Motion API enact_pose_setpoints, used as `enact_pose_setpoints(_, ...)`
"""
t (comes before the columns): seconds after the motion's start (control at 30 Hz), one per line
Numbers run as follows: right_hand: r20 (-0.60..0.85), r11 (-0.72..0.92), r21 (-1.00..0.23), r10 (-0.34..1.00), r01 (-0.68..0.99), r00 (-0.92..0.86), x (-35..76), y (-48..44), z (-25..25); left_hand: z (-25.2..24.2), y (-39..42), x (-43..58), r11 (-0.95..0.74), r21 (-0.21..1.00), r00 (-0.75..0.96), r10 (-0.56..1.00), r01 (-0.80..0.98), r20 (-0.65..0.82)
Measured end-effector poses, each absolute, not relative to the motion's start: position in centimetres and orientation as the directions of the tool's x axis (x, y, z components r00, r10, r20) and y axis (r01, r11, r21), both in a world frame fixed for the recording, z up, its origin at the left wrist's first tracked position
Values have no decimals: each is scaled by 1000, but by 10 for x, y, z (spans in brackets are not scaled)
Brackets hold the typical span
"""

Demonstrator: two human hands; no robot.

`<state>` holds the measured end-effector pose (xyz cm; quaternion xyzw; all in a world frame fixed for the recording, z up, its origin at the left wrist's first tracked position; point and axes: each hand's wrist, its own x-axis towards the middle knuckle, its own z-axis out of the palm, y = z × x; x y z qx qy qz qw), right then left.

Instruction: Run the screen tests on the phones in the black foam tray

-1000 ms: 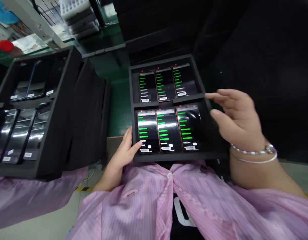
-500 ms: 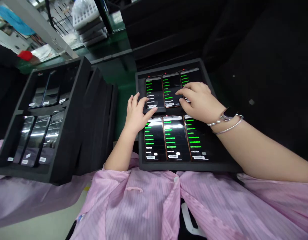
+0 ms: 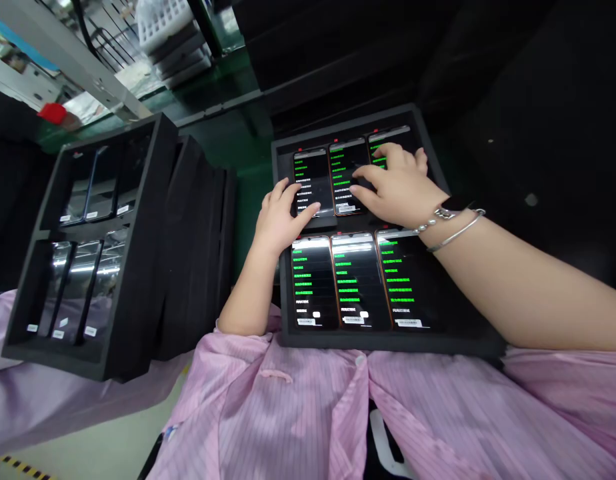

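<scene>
A black foam tray (image 3: pixel 388 339) lies in front of me, holding two rows of smartphones with lit screens of green and white text lines. My left hand (image 3: pixel 281 217) is at the back-left phone (image 3: pixel 315 177), fingers apart, thumb and fingertips over its lower screen. Over the back row, my right hand (image 3: pixel 395 183) reaches in from the right, its fingers spread. Its thumb and index finger are at the back-middle phone (image 3: pixel 349 167), while its palm partly hides the back-right phone (image 3: pixel 398 135). Nearer me lie the front-left phone (image 3: pixel 311 267), front-middle phone (image 3: pixel 355 273) and front-right phone (image 3: pixel 401 283).
On the left, another black foam tray (image 3: pixel 131 267) holds dark-screened phones with small white labels, beside stacked black trays (image 3: pixel 198 253). White perforated trays (image 3: pixel 171 33) are piled at the back. A red object (image 3: pixel 53 113) is at far left, near a metal post (image 3: pixel 83 67).
My right hand has moved slightly, its fingers now more spread over the back row. The list on the back-left phone has scrolled up. The view has shifted a little.
</scene>
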<state>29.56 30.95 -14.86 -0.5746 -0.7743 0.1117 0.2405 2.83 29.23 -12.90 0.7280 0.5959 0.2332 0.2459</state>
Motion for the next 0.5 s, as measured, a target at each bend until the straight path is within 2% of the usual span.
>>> enact_pose_setpoints(0.17, 300, 388, -525, 917, 757, -261, 297, 294, -126, -127, 293, 28, -163, 638, 187, 982, 753, 30)
enact_pose_setpoints(0.33, 370, 300, -553, 924, 778, -93, 316, 296, -123, -125, 302, 34, -135, 612, 153, 988, 779, 23)
enact_pose_setpoints(0.5, 305, 142, -547, 952, 825, 38, 330, 301, -120, -112, 301, 42, -116, 435, 155, 987, 893, -53)
